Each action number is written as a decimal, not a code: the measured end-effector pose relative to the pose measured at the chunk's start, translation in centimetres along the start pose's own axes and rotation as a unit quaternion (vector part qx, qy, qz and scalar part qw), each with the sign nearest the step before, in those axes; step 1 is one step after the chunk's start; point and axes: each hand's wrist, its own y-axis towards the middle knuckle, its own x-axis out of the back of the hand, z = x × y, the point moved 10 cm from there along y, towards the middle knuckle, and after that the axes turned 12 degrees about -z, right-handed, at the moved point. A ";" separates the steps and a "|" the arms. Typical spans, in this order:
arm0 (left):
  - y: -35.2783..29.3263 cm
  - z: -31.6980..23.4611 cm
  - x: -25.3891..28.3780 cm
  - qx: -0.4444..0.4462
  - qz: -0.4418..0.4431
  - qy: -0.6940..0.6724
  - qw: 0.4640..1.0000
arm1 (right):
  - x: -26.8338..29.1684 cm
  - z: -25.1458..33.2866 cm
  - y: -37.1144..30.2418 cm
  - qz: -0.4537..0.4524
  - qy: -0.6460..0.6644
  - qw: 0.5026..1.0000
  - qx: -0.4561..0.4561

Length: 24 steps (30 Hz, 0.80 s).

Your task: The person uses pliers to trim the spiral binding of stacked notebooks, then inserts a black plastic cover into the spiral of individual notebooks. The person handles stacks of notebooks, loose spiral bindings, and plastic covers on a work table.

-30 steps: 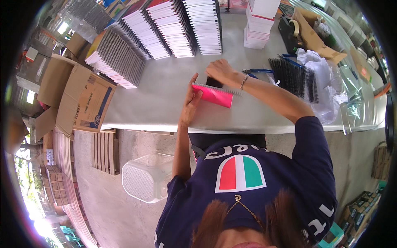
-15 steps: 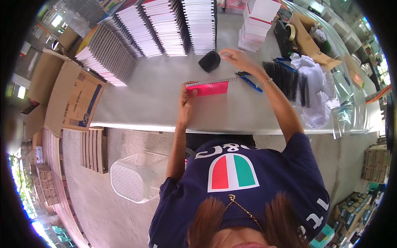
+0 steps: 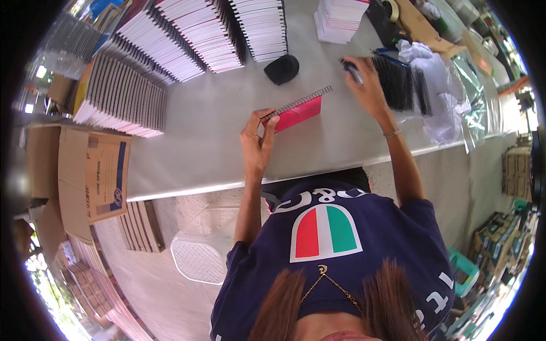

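Your left hand (image 3: 257,138) pinches the pink notebook (image 3: 298,115); your right hand (image 3: 368,85) curls round blue pliers (image 3: 354,71), seemingly at pickup. Next likely calls for reaching the coil (image 3: 325,90), left of those fingers.

navy shirt (image 3: 392,238) | white lettering (image 3: 325,196) | red-white-green emblem (image 3: 326,236) | gold necklace (image 3: 323,269) | right-wrist bracelet (image 3: 392,133)

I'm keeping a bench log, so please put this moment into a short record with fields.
Left hand: left hand holds a pink notebook by its left end
Binding: metal coil along the notebook's upper edge, poking past its right end
Right hand: right hand holds blue-handled pliers, blurred and partly hidden
Beyond notebook: black rounded object, stacked books
Right side: black coils, crumpled white wrapping
Left side: cardboard box
Surface: grey table
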 end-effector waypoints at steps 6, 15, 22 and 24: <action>0.2 -1.9 0.1 -0.099 0.044 0.101 0.989 | 2.1 3.4 -3.8 -0.109 0.594 0.691 -0.397; -0.8 -0.6 -0.2 0.026 0.082 0.000 0.996 | -1.4 18.9 -8.6 -0.019 0.099 0.994 -0.048; -1.9 -0.3 0.1 0.014 0.039 -0.061 0.997 | -2.6 19.3 -9.0 -0.004 0.066 0.998 -0.007; -2.1 -0.2 0.3 0.039 0.033 -0.061 0.997 | -2.5 19.4 -9.0 -0.002 0.077 0.997 -0.006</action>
